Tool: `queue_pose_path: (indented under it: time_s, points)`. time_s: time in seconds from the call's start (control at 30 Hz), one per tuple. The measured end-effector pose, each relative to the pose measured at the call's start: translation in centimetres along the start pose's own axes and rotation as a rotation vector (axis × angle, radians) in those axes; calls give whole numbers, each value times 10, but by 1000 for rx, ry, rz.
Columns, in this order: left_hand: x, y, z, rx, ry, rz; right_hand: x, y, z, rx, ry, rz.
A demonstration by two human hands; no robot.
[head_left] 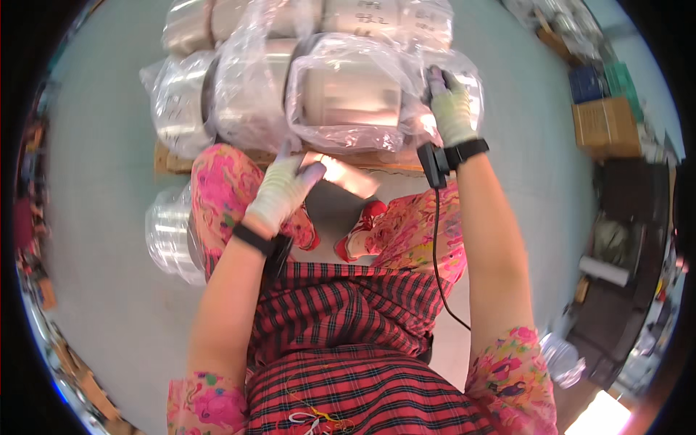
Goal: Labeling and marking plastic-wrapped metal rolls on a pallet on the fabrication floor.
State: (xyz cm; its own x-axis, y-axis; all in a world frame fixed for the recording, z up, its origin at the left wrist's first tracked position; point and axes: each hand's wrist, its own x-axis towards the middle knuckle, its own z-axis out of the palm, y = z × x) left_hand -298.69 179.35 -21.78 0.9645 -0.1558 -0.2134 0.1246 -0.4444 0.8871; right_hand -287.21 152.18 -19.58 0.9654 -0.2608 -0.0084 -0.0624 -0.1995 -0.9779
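My left hand [284, 187], in a pale glove with grey fingertips, holds the near-left corner of a shiny metal piece [342, 174] between thumb and fingers. Light glares off its top, and a dark grey surface [335, 210] shows just below; I cannot tell whether the two belong together. My gloved right hand [451, 109] reaches forward, fingers stretched out against the plastic-wrapped metal roll [471, 87] at the right end of the front row. Beside it lies a larger roll [351, 90] under loose clear plastic film [341, 138].
More wrapped rolls [250, 94] lie in two rows on a wooden pallet [174, 163]. Another roll [172, 235] stands on the floor beside my left knee. A black cable [436, 246] hangs from my right wrist. Cardboard boxes [605, 123] and dark shelving [623, 210] are at the right.
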Motion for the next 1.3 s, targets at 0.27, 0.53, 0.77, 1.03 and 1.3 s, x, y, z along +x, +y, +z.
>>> queue_pose_path:
  time_s: [0.27,0.53,0.77,1.03,1.3]
  points:
    - [44,39,66,-15,414,254,-32,32,-34,-311,-231,-90]
    - [1,53,139,-128,19,558,-35,12,-86,231,-232,158]
    - [4,59,143,-24,-38,585,-51,-31,-72,248,-402,226]
    - [-4,54,124,111,-121,583,-30,14,-54,-438,-102,135]
    - [11,16,74,27,-111,395,-59,9,-19,-1153,96,-223]
